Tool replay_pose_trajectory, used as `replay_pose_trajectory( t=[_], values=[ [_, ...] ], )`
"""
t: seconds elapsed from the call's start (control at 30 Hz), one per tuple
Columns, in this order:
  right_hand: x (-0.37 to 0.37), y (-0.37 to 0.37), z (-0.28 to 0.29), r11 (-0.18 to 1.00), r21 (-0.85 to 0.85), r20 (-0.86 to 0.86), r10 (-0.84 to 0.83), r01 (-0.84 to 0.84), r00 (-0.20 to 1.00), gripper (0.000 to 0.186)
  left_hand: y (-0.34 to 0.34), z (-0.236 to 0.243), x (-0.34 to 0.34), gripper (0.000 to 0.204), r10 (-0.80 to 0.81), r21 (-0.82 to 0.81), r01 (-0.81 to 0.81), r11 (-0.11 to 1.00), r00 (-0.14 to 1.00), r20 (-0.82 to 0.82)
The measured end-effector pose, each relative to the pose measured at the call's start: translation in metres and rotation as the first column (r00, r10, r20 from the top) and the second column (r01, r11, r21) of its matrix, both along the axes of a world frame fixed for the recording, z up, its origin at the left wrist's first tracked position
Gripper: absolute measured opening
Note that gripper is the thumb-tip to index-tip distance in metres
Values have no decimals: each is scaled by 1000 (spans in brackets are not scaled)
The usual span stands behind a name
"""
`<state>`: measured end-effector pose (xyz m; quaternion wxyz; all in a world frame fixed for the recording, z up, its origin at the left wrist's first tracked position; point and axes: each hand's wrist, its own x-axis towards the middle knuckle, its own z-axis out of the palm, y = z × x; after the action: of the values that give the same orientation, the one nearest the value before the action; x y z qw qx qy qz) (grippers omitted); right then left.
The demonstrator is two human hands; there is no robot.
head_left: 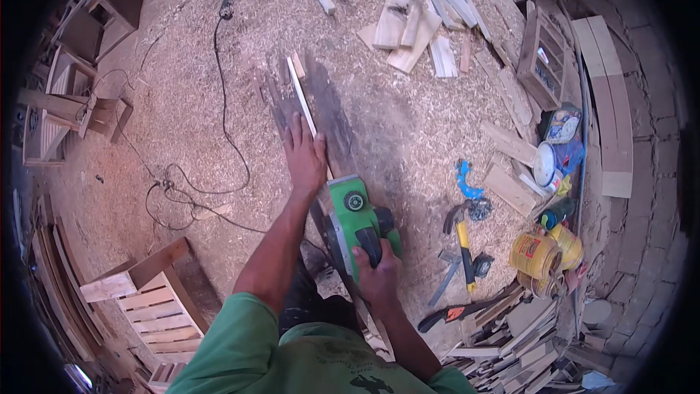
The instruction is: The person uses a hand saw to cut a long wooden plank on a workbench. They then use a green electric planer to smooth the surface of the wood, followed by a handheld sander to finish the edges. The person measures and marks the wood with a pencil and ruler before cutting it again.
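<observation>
A slatted wooden piece [162, 310] sits at lower left of the frame on a shaving-strewn floor [179, 120], as a dark cord [219, 80] trails down from a power tool [228, 0] at upper left. At center, a person in green sleeves lays the left hand [306, 157], fingers extended and slightly parted, on a narrow wood strip [302, 98] that points toward the top of the frame; whether the thumb grips it cannot be told. Just below, a green electric planer [348, 208] sits in line with the strip, the right hand [380, 273] curled around its black rear handle [370, 246]. Right of center lie a yellow-handled hammer [464, 248] and a blue curved object [467, 179], with yellow containers [536, 255] nearer the right edge
</observation>
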<state>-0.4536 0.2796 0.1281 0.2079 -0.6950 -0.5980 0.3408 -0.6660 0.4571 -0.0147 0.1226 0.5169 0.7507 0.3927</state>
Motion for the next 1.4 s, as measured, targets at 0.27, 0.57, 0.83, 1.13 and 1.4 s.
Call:
replay_pose_trajectory(
  t=[0.27,0.57,0.83,1.13,1.4],
  values=[
    [-70,106,6,998,48,-43,45,-42,998,55,-34,20,-58,62,29,-85,-6,996,963,268],
    [-184,260,23,986,127,4,110,-109,994,61,-177,-29,-144,51,223,-451,-97,887,946,235],
    [-259,393,12,968,229,-94,124,-100,988,66,-177,-7,-145,45,123,-445,-30,895,976,182],
    [-85,232,53,997,-42,-292,43,-58,955,49,-44,61,-98,49,-312,-97,298,950,932,-184],
    [146,-42,129,899,-143,-41,-423,414,905,39,2,92,-48,29,-863,-309,830,465,348,-366]
  ],
)
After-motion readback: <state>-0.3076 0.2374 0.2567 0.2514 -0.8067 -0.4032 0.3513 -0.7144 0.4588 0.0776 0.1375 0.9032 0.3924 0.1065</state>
